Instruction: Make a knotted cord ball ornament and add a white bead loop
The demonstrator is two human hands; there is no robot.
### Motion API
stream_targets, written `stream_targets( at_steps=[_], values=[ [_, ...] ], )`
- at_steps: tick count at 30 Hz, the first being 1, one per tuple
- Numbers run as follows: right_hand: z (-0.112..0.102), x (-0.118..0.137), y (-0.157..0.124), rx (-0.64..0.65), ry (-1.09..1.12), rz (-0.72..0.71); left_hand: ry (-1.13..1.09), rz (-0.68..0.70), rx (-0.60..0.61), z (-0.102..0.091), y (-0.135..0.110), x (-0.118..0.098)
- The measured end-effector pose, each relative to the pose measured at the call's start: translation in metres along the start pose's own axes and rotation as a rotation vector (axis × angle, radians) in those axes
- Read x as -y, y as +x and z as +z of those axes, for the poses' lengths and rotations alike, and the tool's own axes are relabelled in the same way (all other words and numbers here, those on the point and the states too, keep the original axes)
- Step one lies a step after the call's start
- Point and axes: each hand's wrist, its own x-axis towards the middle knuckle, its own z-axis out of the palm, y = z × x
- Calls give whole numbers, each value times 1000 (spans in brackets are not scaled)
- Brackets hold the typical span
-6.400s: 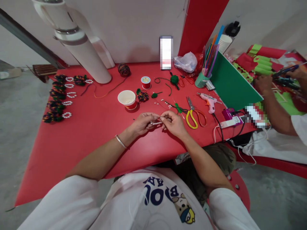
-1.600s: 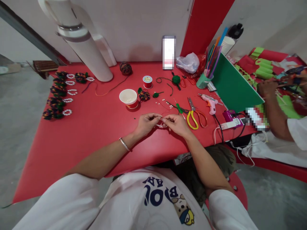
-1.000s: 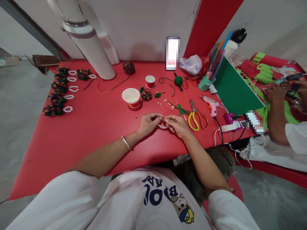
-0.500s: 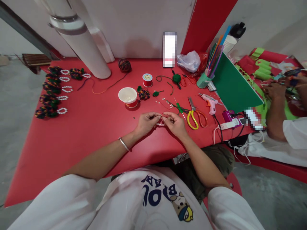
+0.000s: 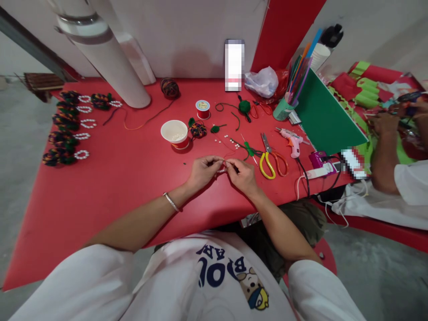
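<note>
Over the red table (image 5: pixel 127 205), my left hand (image 5: pixel 204 172) pinches a short strand of white pearl beads (image 5: pixel 221 170) between thumb and forefinger. Fingertips of my right hand (image 5: pixel 243 175) are closed at the strand's other end, close to my left fingertips. Part of the strand is hidden by the fingers. A thin red thread (image 5: pixel 230 150) curls on the table just beyond them. Loose white beads (image 5: pixel 236 145) lie past the thread. Farther left stand a paper cup (image 5: pixel 180 143) with beads inside and a spool of red thread (image 5: pixel 203 113).
Scissors (image 5: pixel 266 147), a pink glue gun (image 5: pixel 293 143) and a cup of pens (image 5: pixel 284 110) stand right. Yarn pieces with bead loops (image 5: pixel 65 136) line the left. A ball of yarn (image 5: pixel 170 88) sits at the back. Another person's arm (image 5: pixel 384 156) is far right.
My right fingertips have drawn together into a tighter pinch beside the left ones. Less of the bead strand shows below my fingers. The view has shifted slightly.
</note>
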Motion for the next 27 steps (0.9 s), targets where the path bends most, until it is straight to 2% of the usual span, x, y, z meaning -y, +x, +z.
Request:
stream_targets(
  at_steps=[5, 8, 13, 19, 23, 27],
  values=[
    [0, 0, 0, -6, 25, -3, -12, -14, -13, 1, -2, -4],
    [0, 1, 0, -11, 45, 7, -20, -10, 20, 0, -3, -6],
    [1, 5, 0, 30, 108, 92, 10, 55, 15, -2, -1, -5],
    [2, 5, 0, 13, 122, 113, -135, -128, 164, -6, 0, -8],
    [2, 5, 1, 14, 122, 139, -61, -149, 214, -8, -2, -13],
    [2, 5, 0, 6, 146, 132, -57, -134, 213, -9, -3, -13]
  ],
)
